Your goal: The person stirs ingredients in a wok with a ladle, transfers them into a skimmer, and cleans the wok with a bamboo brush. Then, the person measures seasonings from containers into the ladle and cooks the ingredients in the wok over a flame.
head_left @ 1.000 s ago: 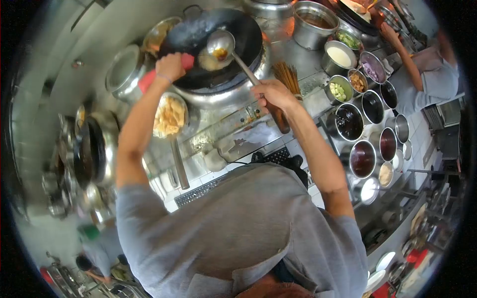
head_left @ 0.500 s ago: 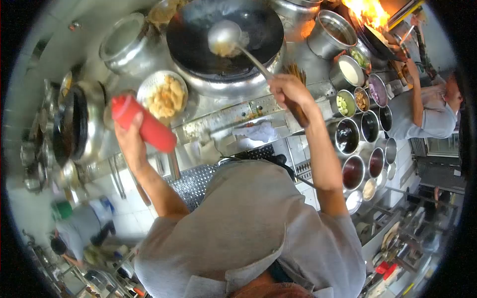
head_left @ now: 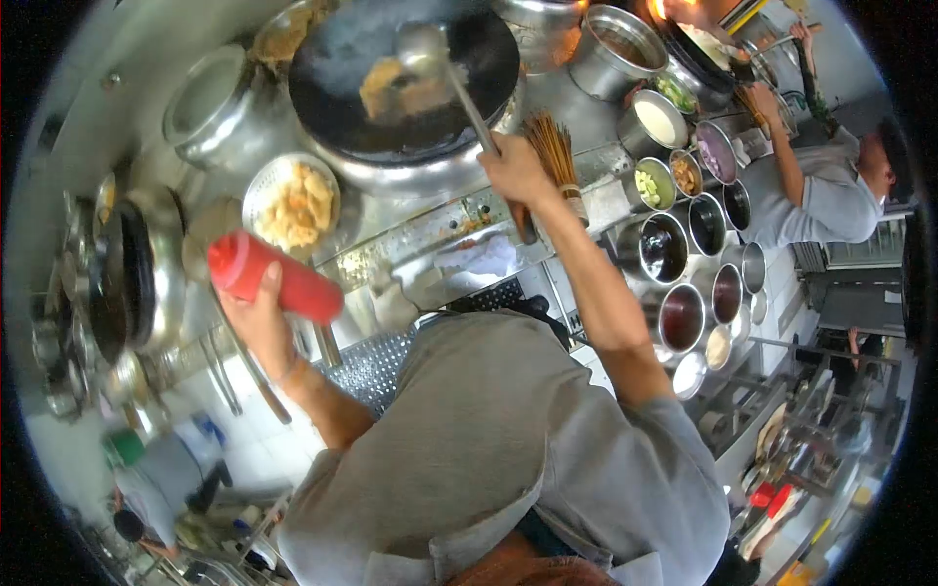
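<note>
My left hand [head_left: 262,317] is wrapped round a red squeeze bottle [head_left: 278,279], which lies tilted with its tip to the upper left. Just above it is a perforated bowl [head_left: 247,203] of pale yellow pieces [head_left: 294,207]. My right hand [head_left: 516,171] grips the handle of a metal ladle [head_left: 467,103]. The ladle's bowl is over the black wok [head_left: 322,117], close to a brownish sauce or food mass [head_left: 403,90]. Steam blurs the wok's contents.
A bamboo brush [head_left: 554,151] stands right of the wok. Beyond it are a steel pot [head_left: 618,49], several ingredient containers [head_left: 682,317] and a co-worker [head_left: 816,190] at another wok. A white cloth [head_left: 476,258] lies on the counter edge. Another person is at lower left.
The view has shifted, and the wok sits further left. The ladle is more upright, and a larger brownish mass shows in the wok with more steam. The flames at upper right have shrunk.
</note>
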Demonstrator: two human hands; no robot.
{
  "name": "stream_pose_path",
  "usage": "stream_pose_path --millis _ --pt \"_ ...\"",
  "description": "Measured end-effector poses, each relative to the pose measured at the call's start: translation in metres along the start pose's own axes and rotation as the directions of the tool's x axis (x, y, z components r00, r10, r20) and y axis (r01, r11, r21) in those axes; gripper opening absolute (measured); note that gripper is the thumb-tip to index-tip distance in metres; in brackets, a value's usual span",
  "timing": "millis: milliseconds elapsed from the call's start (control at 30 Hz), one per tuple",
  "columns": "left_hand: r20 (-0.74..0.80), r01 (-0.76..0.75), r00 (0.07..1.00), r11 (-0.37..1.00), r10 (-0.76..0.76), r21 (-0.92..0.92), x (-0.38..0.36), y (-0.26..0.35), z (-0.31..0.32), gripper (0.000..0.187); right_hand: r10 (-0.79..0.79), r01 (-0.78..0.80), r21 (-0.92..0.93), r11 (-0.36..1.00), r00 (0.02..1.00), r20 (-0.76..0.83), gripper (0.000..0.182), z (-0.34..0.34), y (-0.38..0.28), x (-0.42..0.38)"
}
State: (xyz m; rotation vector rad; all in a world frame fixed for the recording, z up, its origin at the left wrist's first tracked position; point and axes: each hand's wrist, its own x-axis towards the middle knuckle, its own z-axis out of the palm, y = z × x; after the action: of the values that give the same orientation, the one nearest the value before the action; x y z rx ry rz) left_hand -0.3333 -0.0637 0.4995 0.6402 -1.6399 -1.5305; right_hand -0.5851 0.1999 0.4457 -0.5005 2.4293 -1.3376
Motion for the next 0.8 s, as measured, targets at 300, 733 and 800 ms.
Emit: stream_pose_path --millis 300,733,800 --pt "0.201 0.041 0.980 0.987 -0.010 -0.153 -0.002 0.015 0.029 0.063 -0.050 0.044 0.042 0.998 0.985 0.167 0.037 -0.025 0.011 -0.008" --pt "0.278 0.054 0.961 0.991 -0.019 -0.119 0.005 0.018 0.063 0.062 0.394 -0.073 0.601 0.796 0.816 -0.423 0.046 -0.067 0.035 -0.216" --pt "0.289 0.017 0.957 0.993 0.018 -0.119 0.010 0.014 0.070 0.062 0.522 -0.115 0.615 0.780 0.662 -0.537 0.045 -0.076 0.043 -0.246"
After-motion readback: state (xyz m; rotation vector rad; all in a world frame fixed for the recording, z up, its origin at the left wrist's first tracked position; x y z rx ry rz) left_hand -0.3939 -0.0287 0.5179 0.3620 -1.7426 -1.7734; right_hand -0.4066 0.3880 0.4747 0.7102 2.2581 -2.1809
